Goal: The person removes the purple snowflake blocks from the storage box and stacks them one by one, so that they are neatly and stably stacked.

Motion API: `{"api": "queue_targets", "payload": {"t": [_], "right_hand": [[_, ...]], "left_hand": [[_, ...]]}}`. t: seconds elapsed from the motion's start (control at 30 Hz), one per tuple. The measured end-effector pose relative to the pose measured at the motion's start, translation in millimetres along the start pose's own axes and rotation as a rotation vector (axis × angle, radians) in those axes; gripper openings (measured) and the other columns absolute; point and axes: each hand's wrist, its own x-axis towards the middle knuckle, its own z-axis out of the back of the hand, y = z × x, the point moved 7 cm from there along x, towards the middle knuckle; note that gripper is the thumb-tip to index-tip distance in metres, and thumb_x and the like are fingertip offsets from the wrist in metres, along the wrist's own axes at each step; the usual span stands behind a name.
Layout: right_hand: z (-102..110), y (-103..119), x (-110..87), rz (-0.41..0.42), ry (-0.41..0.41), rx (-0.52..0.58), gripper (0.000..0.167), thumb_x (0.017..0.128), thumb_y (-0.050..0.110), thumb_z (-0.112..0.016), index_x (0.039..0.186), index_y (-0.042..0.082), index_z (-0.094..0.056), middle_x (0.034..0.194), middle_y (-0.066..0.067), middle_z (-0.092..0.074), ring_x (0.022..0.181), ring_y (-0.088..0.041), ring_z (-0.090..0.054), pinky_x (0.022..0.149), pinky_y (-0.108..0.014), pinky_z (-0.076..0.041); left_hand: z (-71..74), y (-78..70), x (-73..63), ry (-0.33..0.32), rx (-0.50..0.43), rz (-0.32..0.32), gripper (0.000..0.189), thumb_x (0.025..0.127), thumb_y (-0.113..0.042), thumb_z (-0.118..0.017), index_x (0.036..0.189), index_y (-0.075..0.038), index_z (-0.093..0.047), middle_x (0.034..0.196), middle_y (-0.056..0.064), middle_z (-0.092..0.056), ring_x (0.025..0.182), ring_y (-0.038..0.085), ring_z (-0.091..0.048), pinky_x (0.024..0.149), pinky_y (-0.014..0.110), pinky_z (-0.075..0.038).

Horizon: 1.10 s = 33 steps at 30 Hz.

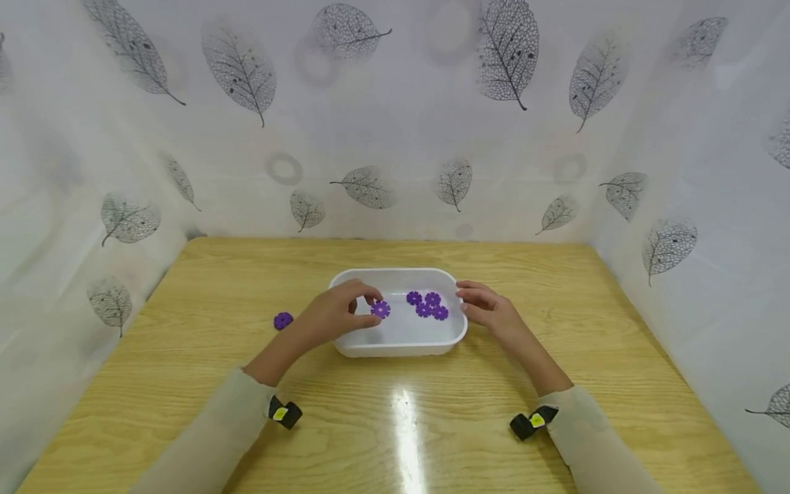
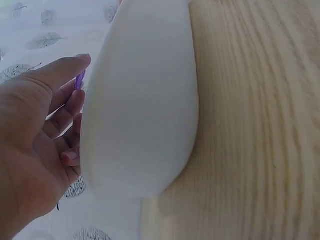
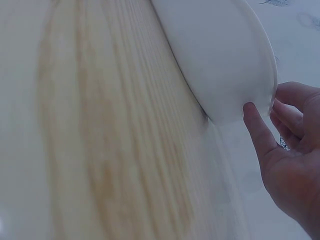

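My left hand (image 1: 336, 312) pinches a purple flower-shaped disc (image 1: 380, 309) between thumb and fingers, over the left part of a white plastic tray (image 1: 401, 350). The left wrist view catches that disc edge-on as a thin purple sliver (image 2: 79, 80). Several more purple discs (image 1: 433, 299) lie together in the tray's right half. At the tray's right end, my right hand (image 1: 494, 309) holds the rim. In the right wrist view its thumb (image 3: 252, 117) presses the outer wall, while the fingertips pass behind the rim.
One purple disc (image 1: 283, 320) lies on the wooden table (image 1: 345, 425), left of the tray and close to my left wrist. A white curtain (image 1: 395, 123) printed with leaves hangs behind the table and along both sides.
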Motion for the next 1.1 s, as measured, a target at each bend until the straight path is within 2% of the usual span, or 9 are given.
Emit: {"api": "queue_targets", "payload": {"t": [0.13,0.3,0.6,0.87,1.1], "right_hand": [[-1,0,0.8,-0.001,0.002,-0.002,0.044,0.099,0.026,-0.066,0.135,0.001,-0.060,0.156,-0.006,-0.043,0.140,-0.033,-0.045,0.097,-0.023,-0.052],[-1,0,0.4,-0.011,0.002,0.002,0.044,0.099,0.028,-0.066,0.134,0.002,-0.061,0.156,-0.005,-0.043,0.141,-0.032,-0.044,0.097,-0.022,-0.052],[0,-1,0.3,-0.008,-0.004,0.000,0.045,0.099,0.028,-0.066,0.134,0.001,-0.060,0.157,-0.005,-0.042,0.140,-0.031,-0.045,0.097,-0.021,-0.051],[0,0,-0.8,-0.005,-0.001,0.001,0.045,0.098,0.029,-0.067,0.134,0.001,-0.060,0.156,-0.005,-0.043,0.141,-0.032,-0.044,0.097,-0.020,-0.051],[0,0,-1.1,-0.006,-0.001,-0.004,0.045,0.099,0.029,-0.066,0.134,0.001,-0.060,0.157,-0.006,-0.042,0.141,-0.033,-0.043,0.097,-0.020,-0.051]], "left_hand": [[6.8,9.2,-13.7,-0.026,-0.031,0.027,0.036,0.092,-0.037,-0.074,0.124,-0.024,-0.066,0.111,-0.007,-0.063,0.083,0.014,-0.053,0.068,0.029,-0.049],[18.4,22.5,-29.0,-0.093,-0.074,0.067,0.035,0.092,-0.036,-0.074,0.123,-0.022,-0.066,0.111,-0.004,-0.064,0.083,0.016,-0.053,0.067,0.029,-0.048],[37.8,48.8,-52.2,-0.186,-0.082,0.122,0.036,0.091,-0.031,-0.076,0.123,-0.017,-0.067,0.110,0.002,-0.064,0.083,0.018,-0.053,0.063,0.027,-0.047],[46.6,82.4,-69.0,-0.180,-0.035,0.224,0.044,0.093,-0.039,-0.072,0.130,-0.017,-0.063,0.119,0.003,-0.063,0.090,0.019,-0.055,0.069,0.030,-0.049],[57.6,109.5,-81.0,-0.159,-0.009,0.304,0.054,0.094,-0.046,-0.069,0.135,-0.014,-0.059,0.121,0.008,-0.060,0.090,0.022,-0.051,0.066,0.033,-0.046]]}}
